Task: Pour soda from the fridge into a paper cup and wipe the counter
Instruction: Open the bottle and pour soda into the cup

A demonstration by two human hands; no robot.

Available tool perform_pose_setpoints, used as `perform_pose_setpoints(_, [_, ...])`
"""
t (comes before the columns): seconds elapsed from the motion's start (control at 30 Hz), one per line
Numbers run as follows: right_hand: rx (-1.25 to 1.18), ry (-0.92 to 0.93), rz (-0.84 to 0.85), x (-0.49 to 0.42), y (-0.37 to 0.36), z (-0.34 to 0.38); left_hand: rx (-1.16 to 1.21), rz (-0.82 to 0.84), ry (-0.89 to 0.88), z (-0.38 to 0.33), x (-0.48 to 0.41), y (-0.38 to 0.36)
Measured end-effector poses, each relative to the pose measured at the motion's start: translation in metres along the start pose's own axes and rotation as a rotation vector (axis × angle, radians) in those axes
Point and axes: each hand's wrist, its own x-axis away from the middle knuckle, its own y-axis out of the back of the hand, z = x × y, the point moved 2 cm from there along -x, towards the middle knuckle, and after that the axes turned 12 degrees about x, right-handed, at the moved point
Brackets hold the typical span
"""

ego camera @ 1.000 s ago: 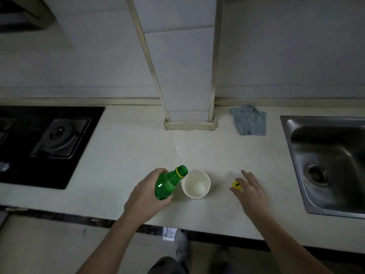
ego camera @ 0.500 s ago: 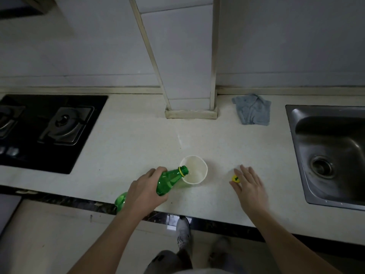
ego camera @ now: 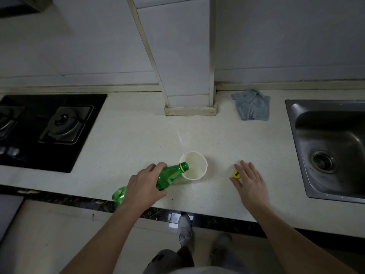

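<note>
My left hand (ego camera: 145,186) grips a green soda bottle (ego camera: 170,176) tilted nearly flat, its open mouth over the rim of a white paper cup (ego camera: 194,165) that stands on the pale counter (ego camera: 138,139). The bottle's base sticks out behind my wrist, past the counter edge. My right hand (ego camera: 249,182) rests flat on the counter with straight fingers, right of the cup. The yellow bottle cap (ego camera: 236,174) lies at its index finger. A crumpled blue-grey cloth (ego camera: 251,104) sits at the back of the counter by the wall.
A black gas hob (ego camera: 47,127) fills the counter's left side. A steel sink (ego camera: 331,147) is set in at the right. A tiled pillar (ego camera: 187,91) stands on the counter behind the cup. My shoes show on the floor below the counter's dark front edge.
The bottle has tipped from steeply angled to nearly flat, its mouth now over the cup's rim. My right hand has stayed flat beside the cap.
</note>
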Motion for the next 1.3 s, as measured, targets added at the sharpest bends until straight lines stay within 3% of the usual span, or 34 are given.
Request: perform_pose_setpoints(1.3, [-0.01,0.016,-0.015,-0.0004,-0.0078,-0.0022,-0.067,0.005,0.06,0.0037,0.0021,0.0032])
